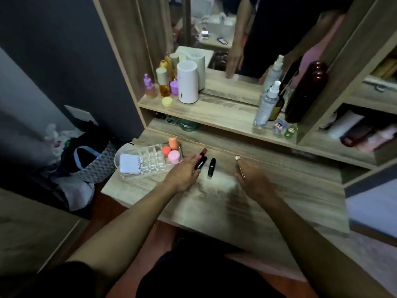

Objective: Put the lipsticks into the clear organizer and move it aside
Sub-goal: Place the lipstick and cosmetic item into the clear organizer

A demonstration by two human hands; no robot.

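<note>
A clear organizer [150, 161] with several empty slots sits at the left of the wooden vanity top [279, 190]; pink and orange sponges [170, 150] fill its back compartment. My left hand [184, 172] grips a dark lipstick with a pink-red cap [201, 158], just right of the organizer. Beside that one, a black lipstick [211, 167] lies free on the wood. My right hand [255, 179], blurred, holds a thin gold-toned lipstick [240, 167] whose pale tip points away from me.
A white compact [129, 164] rests against the organizer's left side. The shelf above carries a white cylinder [187, 84], small bottles [163, 84], a spray bottle [266, 104] and a dark red bottle [307, 91]. Bags [90, 160] lie on the floor to the left.
</note>
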